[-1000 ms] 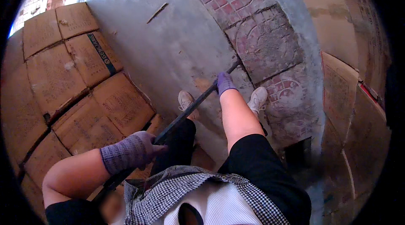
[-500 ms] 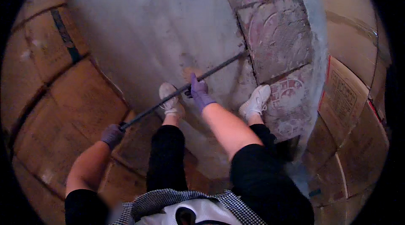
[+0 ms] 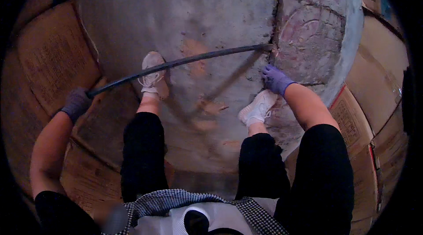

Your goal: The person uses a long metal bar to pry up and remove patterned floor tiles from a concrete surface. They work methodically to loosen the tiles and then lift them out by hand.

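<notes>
My left hand (image 3: pixel 77 103), in a grey-purple glove, is closed round the near end of a long dark crowbar (image 3: pixel 176 62). The bar slants across the floor in front of me. Its far tip meets the seam beside a reddish-grey stone slab (image 3: pixel 304 37). My right hand (image 3: pixel 276 79), in a purple glove, is off the bar. It reaches down at the slab's left edge, just below the tip, fingers bent and nothing visible in them. Whether the fingertips touch the slab, I cannot tell.
Stacked brown cardboard boxes (image 3: pixel 57 54) line the left side, and more cardboard boxes (image 3: pixel 374 89) stand on the right. My light shoes stand on the grey concrete floor (image 3: pixel 211 10), the right one by the slabs. Small orange-brown debris (image 3: pixel 213 108) lies between my feet.
My right hand has let go of the crowbar and moved right to the slab's edge. My left hand has shifted left and up with the bar, which now lies at a flatter angle.
</notes>
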Demonstrator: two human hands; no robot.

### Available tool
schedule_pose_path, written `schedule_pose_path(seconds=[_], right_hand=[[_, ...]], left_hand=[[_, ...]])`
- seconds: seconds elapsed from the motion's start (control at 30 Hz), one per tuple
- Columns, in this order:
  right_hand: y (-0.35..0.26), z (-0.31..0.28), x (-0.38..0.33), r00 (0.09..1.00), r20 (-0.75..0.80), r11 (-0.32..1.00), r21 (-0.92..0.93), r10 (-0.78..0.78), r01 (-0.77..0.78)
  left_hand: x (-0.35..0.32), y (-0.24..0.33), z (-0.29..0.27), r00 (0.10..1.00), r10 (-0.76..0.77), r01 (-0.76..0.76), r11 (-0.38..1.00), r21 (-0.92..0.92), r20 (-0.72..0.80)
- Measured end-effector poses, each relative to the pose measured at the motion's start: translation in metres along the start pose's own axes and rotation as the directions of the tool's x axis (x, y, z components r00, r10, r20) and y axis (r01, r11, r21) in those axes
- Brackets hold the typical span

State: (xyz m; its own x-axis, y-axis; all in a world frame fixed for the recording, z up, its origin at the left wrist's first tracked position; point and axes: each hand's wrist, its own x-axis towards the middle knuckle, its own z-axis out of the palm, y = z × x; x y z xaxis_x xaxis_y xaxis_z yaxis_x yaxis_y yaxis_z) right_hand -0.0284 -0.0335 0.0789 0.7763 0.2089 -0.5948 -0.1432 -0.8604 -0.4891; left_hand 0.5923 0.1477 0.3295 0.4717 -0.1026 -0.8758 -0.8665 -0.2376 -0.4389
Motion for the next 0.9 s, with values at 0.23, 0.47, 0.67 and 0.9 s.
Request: schedule_pose_path(seconds=[0.23, 0.47, 0.67, 0.9], right_hand=[[-0.002, 0.04, 0.007, 0.997, 0.034, 0.985, -0.155, -0.073, 0.077], [-0.008, 0.05, -0.001, 0.991, -0.126, 0.982, -0.187, -0.053, 0.028], [-0.013, 0.072, 0.007, 0.988, -0.157, 0.998, -0.055, 0.018, -0.027], [-0.014, 0.033, -0.01, 0.998, 0.04, 0.997, 0.064, -0.056, 0.054]], left_hand=[[-0.005, -0.007, 0.008, 0.996, -0.043, 0.042, 0.999, -0.022, -0.074], [-0.003, -0.013, 0.011, 0.997, -0.072, 0.069, 0.994, -0.084, -0.036], [-0.023, 0.006, 0.002, 0.986, -0.044, 0.057, 0.996, 0.075, -0.161], [-0.047, 0.358, -0.022, 0.639, 0.717, -0.609, 0.251, -0.753, -0.277]])
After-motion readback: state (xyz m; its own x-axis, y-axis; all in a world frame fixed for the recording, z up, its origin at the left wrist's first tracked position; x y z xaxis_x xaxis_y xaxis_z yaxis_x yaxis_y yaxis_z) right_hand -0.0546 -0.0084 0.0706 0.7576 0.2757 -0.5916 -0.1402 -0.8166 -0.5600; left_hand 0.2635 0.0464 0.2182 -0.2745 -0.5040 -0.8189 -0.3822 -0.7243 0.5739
